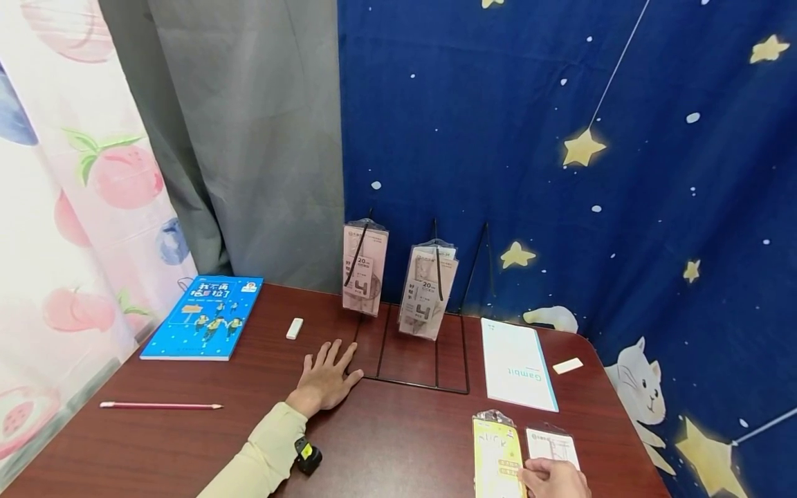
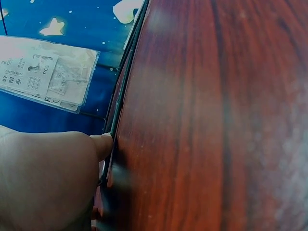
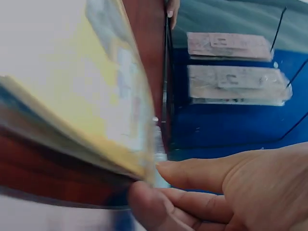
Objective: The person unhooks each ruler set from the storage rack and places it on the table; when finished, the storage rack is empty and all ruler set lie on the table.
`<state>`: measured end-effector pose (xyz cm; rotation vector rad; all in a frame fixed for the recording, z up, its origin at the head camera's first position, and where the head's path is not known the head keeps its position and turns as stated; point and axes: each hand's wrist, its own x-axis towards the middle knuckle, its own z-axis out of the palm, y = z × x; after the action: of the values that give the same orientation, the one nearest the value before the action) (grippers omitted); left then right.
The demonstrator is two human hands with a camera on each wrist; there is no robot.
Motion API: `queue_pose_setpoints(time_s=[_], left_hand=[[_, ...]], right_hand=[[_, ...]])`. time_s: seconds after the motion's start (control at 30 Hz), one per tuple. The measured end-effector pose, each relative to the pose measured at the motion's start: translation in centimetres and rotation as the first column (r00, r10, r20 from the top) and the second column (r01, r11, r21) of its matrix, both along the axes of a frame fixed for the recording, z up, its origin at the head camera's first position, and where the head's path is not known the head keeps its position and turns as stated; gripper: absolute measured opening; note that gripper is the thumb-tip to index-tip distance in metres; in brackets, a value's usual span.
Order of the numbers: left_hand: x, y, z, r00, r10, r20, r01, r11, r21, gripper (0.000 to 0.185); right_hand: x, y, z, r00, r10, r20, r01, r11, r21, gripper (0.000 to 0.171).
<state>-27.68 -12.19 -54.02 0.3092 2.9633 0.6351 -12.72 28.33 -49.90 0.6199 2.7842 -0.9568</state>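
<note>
Nearest to the camera is the yellow packet, pinched at its right edge by the fingers of the right hand. It lies left of these fingers, its long axis pointing away from the person; the black rack stands ahead and to the left. The packet is slim, with a clear top and printed labels; whether it is fully off the surface, I cannot tell. The left hand, farther from it, rests with spread fingers, thumb touching the rack.
</note>
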Motion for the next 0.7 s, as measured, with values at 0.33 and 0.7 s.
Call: queue_pose_setpoints(time_s=[0.33, 0.7], left_hand=[[0.8, -0.1, 1.5, 1.0, -0.002, 0.023, 0.002, 1.0, 0.018, 0.065], [1.0, 0.2, 2.2, 0.999, 0.005, 0.035, -0.005, 1.0, -0.013, 0.062]], right_hand=[[-3.3, -3.2, 4.2, 0.94, 0.205, -0.272, -0.186, 0.978, 0.092, 0.015], [-11.5, -6.9, 6.2, 0.807, 0.174, -0.565, -0.338, 0.92, -0.2, 0.023]])
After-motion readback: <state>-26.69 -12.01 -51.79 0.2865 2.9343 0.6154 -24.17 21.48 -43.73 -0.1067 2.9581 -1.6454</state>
